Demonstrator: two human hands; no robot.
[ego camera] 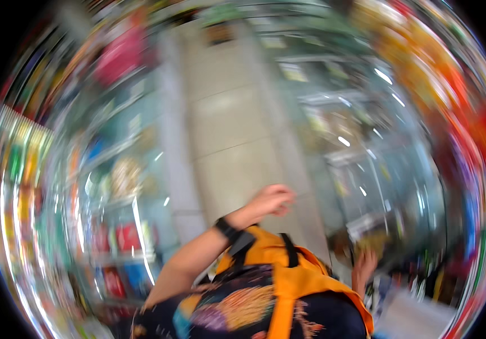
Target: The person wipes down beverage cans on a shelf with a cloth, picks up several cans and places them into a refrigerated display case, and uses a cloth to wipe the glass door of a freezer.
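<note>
My left hand (272, 200) is held out in front of my body, over the tiled floor (226, 127). Its fingers look curled and no object shows in it, but blur hides how far they are closed. A black band (234, 235) circles that wrist. Low on the right, my right hand (365, 267) is beside a glass display case (378, 182), nearest to a blurred yellowish item (370, 245). Whether it touches or holds that item is unclear. On my front is an orange fabric bag or apron (302, 275) with black straps, over a dark patterned shirt (243, 305).
Glass cases (120, 123) line the aisle's left side too, with goods on their shelves. A pink item (122, 55) is at the upper left. Orange and red packages (438, 76) fill the upper right. A brown box (219, 33) stands at the aisle's far end.
</note>
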